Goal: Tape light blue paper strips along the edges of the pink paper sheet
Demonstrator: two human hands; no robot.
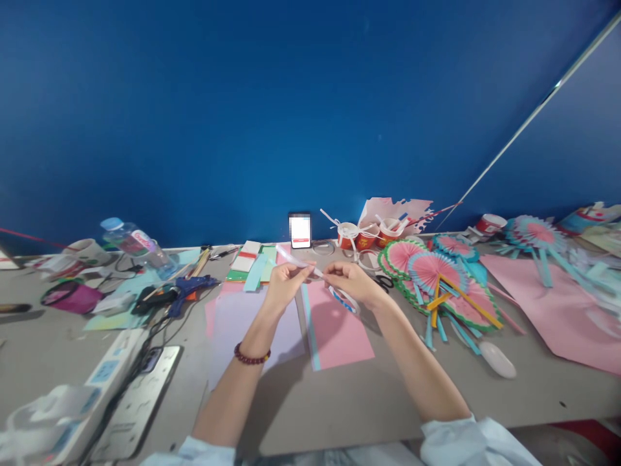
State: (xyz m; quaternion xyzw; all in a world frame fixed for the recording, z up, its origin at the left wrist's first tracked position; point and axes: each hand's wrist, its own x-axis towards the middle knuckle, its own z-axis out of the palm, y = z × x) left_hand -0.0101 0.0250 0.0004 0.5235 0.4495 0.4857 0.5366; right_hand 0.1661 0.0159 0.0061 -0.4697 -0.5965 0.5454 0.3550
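Note:
My left hand [286, 279], with a dark red bead bracelet on its wrist, pinches a narrow whitish strip [290, 256] above the desk. The fingers of my right hand [352, 282] are pinched together on the strip's other end. Whether it is paper or tape I cannot tell. Just below my right hand is a white and blue ring [344, 301], perhaps a tape roll. Under the hands lie a pink paper sheet [339, 330] with a light blue strip [310, 330] along its left edge, and a lilac sheet [242, 323].
Folded paper fans [436, 275] and a white spoon-shaped object [497, 360] lie at right, near scissors [385, 281]. A phone [300, 230] stands against the blue wall. At left are a glue gun [187, 291], a bottle [138, 244], a power strip [104, 382] and another phone [140, 401].

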